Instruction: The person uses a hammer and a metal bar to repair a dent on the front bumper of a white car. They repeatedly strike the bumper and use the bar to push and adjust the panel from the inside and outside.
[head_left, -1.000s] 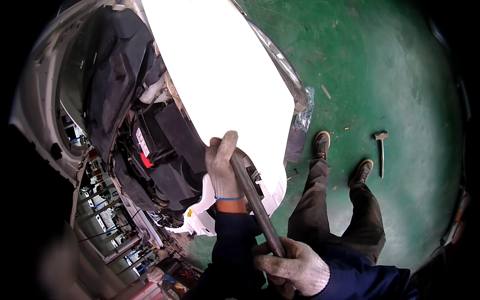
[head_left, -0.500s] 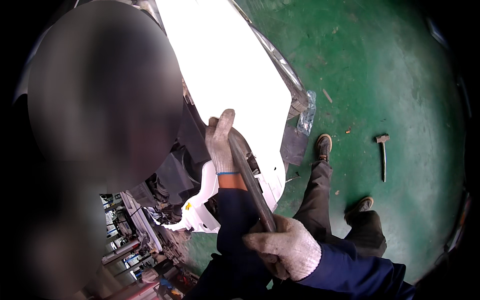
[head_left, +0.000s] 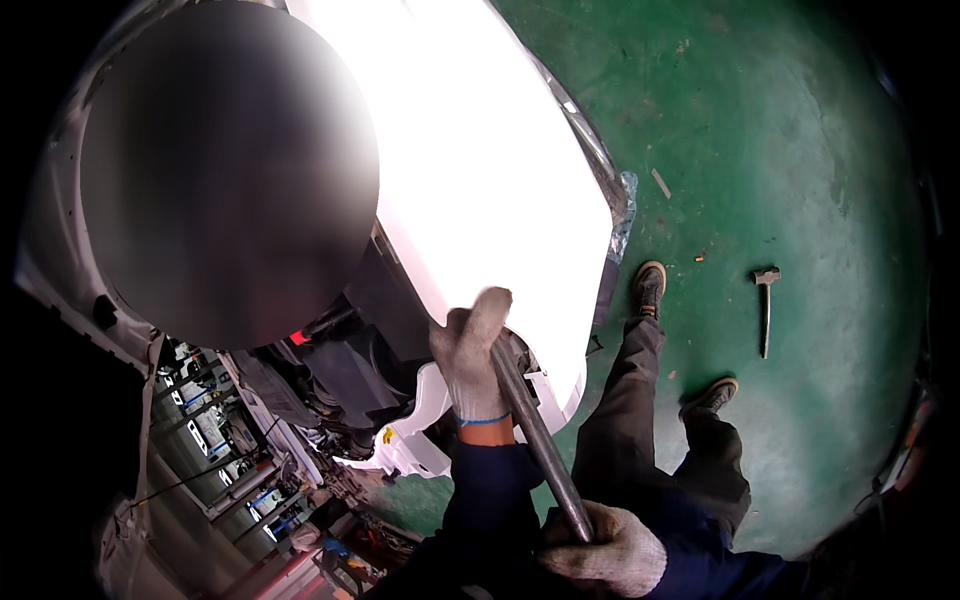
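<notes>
A gloved right hand (head_left: 612,550) was closed around the lower end of a metal bar (head_left: 541,440) slanting beside a white car panel (head_left: 500,200); the left hand (head_left: 472,355), partly curled at its upper end, had an unclear grip; the bar was raised, the work seemingly unfinished.

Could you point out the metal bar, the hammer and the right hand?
Metal bar (head_left: 541,440): head view, middle of its shaft.
Hammer (head_left: 767,308): head view, on its handle.
Right hand (head_left: 614,552): head view, on its pale glove.
</notes>
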